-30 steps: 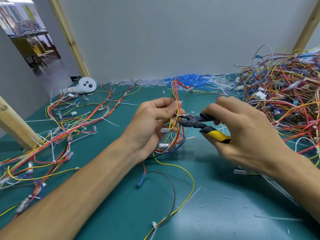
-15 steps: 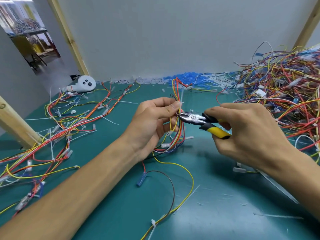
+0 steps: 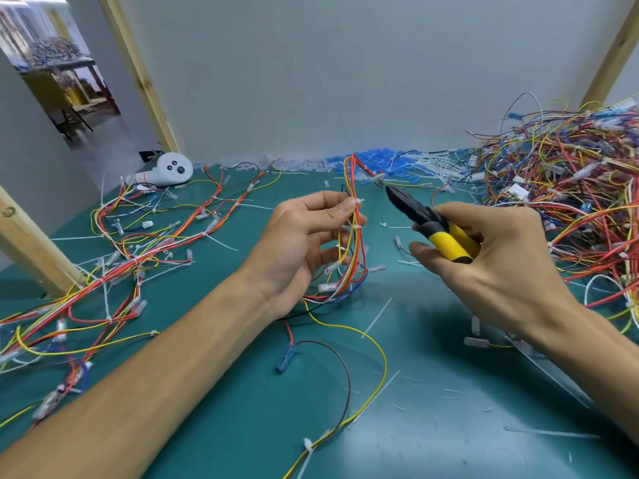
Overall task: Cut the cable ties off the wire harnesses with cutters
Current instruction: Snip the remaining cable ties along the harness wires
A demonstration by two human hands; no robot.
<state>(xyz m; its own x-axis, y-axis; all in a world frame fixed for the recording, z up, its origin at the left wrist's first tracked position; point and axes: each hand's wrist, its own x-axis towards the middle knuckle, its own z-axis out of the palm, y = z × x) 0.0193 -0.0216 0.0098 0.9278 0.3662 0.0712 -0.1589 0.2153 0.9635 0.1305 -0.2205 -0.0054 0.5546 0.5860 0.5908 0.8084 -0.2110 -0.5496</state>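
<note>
Two bare hands, the left hand [image 3: 297,250] and the right hand [image 3: 498,267], with one pair of yellow-handled cutters [image 3: 425,223] and one lifted wire harness [image 3: 356,257], on which two white cable ties [image 3: 359,201] show by the thumb. One green table [image 3: 242,409] bears one tall heap of harnesses [image 3: 570,202], a flat spread of harnesses [image 3: 121,271] too tangled to count, and clipped tie ends [image 3: 378,316] beyond counting. Also in view: three wooden posts [image 3: 31,243] and one white handset [image 3: 171,169] with three black buttons.
</note>
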